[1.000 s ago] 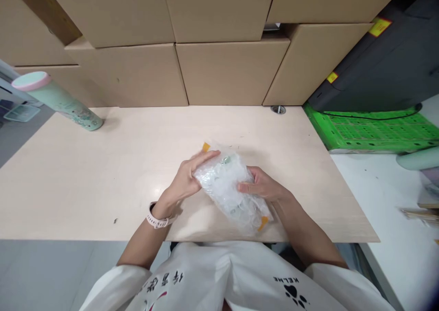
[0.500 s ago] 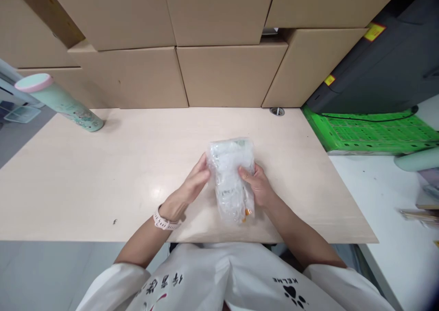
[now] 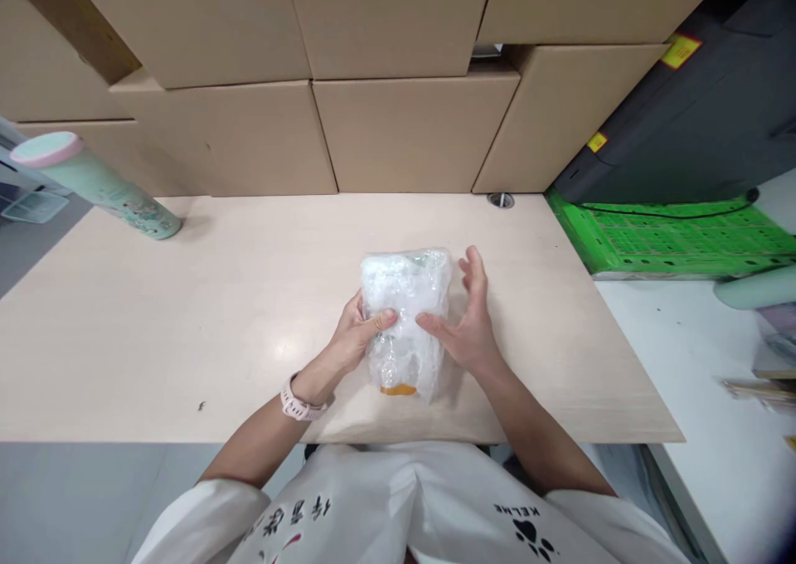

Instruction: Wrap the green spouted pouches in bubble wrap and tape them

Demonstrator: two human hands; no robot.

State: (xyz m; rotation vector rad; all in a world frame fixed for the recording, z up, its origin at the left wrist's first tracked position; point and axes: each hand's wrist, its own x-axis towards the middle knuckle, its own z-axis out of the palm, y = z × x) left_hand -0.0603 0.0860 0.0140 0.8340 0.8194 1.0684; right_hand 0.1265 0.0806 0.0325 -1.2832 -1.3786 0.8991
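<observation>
A white, bubble-wrapped package point(image 3: 407, 286) is held above the light wood table close to my body; an orange patch shows through at its near end. My left hand point(image 3: 361, 328) grips its left side, thumb on top and fingers hidden beneath. On the other side my right hand point(image 3: 466, 323) is spread open, its fingers apart from the right edge. The right thumb tip lies at the package's surface; whether it touches, I cannot tell. What the wrap contains cannot be made out.
Stacked cardboard boxes point(image 3: 410, 133) line the table's back edge. A pale green tumbler point(image 3: 105, 187) stands at the back left. To the right are a green plastic pallet point(image 3: 672, 236) and a large dark case point(image 3: 696, 133). A round metal cable hole point(image 3: 501, 201) is set near the boxes.
The package has turned and shifted slightly left, so a different side shows. My left hand has closed on it, while my right hand has let go and spread its fingers.
</observation>
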